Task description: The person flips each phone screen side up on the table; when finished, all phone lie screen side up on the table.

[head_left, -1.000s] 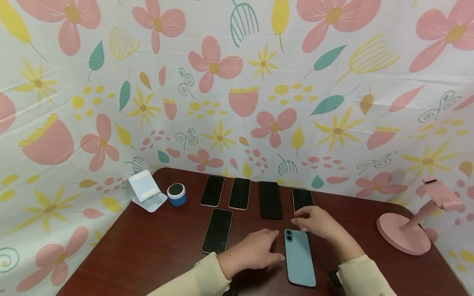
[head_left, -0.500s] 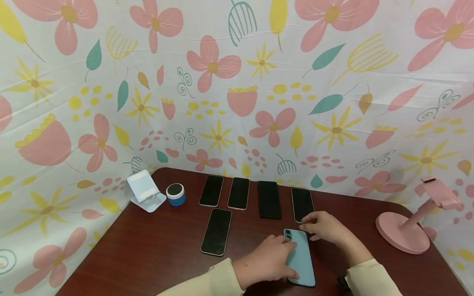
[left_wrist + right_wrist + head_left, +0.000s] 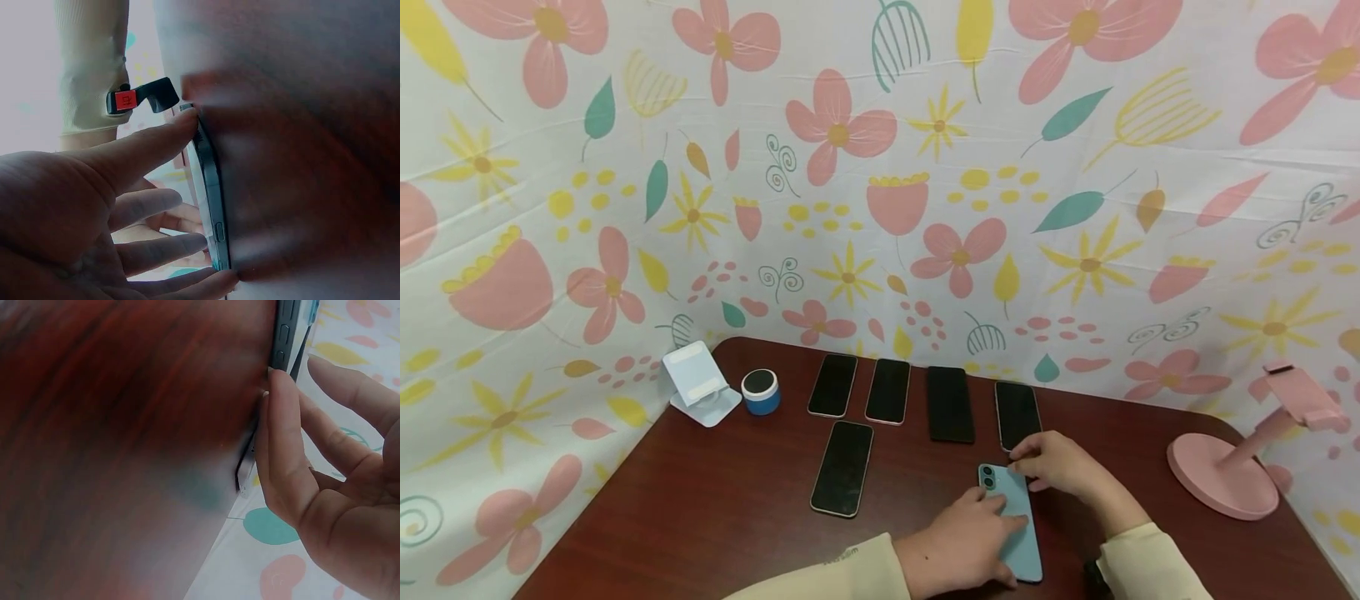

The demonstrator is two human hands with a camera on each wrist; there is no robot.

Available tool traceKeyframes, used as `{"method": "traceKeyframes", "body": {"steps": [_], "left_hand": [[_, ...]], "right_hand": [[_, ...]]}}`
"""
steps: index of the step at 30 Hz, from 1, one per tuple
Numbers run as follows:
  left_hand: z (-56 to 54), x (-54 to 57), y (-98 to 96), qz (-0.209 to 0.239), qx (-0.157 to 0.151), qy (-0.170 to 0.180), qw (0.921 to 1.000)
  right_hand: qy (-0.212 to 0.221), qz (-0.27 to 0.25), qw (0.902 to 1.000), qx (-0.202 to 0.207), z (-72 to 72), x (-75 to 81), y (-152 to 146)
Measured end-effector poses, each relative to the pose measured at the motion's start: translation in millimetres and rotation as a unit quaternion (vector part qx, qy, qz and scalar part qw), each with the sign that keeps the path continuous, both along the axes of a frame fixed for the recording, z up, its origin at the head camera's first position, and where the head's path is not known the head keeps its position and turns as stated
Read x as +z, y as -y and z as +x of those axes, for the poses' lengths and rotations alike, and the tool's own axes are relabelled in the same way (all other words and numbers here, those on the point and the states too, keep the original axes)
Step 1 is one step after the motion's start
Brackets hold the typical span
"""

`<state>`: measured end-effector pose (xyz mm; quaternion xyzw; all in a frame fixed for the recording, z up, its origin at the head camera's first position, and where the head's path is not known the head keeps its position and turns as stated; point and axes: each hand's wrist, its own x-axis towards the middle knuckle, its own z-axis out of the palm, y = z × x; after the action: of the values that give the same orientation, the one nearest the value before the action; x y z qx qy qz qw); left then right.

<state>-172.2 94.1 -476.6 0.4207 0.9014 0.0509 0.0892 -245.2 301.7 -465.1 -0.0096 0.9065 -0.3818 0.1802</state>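
Observation:
A light blue smartphone point(image 3: 1021, 542) lies back up at the front of the dark red table, its camera lenses at the far end. My left hand point(image 3: 958, 542) spreads over it, with fingers across its back and the thumb at its near end. Edge-on in the left wrist view, the phone point(image 3: 215, 206) shows a side button below the thumb. My right hand point(image 3: 1060, 464) is at its far right corner. In the right wrist view, fingertips of the right hand point(image 3: 312, 462) meet the phone's side point(image 3: 284, 337) below its buttons, while another finger stands apart.
Beyond the right hand lies a black-screened phone point(image 3: 1017, 414). Further left are a black phone point(image 3: 950, 404) and several others, including one nearer phone point(image 3: 842, 468). A blue jar point(image 3: 762, 393) and white stand point(image 3: 698, 385) sit far left; a pink stand point(image 3: 1221, 477) stands right.
My left hand has moved right from beside the blue phone onto its back. The right hand has drawn back from the far phone to the blue phone's far right corner.

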Motion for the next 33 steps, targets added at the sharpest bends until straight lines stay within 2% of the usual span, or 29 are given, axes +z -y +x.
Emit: {"method": "traceKeyframes", "body": {"steps": [5,11,18,21,33], "left_hand": [[0.6,-2.4,0.5,-0.003,-0.020,-0.024,0.9995],[1.0,-2.3,0.3,-0.017,-0.053,-0.063,0.9965],[2.9,-3.9,2.3,-0.023,-0.074,-0.058,0.9953],[3.3,-6.1,2.7,-0.025,-0.090,-0.069,0.9932],[6.4,-4.1,7.9,-0.014,-0.096,-0.044,0.9943]], "right_hand": [[-0.003,0.002,1.0000,-0.008,1.8,-0.2,1.7],[-0.015,-0.010,0.9998,0.004,3.8,-0.3,0.8],[-0.029,0.008,0.9994,0.019,2.9,-2.3,-0.5],[-0.036,0.026,0.9988,0.022,1.1,-3.0,-1.1],[-0.039,0.019,0.9987,0.026,0.9,-3.0,-3.0]]}}
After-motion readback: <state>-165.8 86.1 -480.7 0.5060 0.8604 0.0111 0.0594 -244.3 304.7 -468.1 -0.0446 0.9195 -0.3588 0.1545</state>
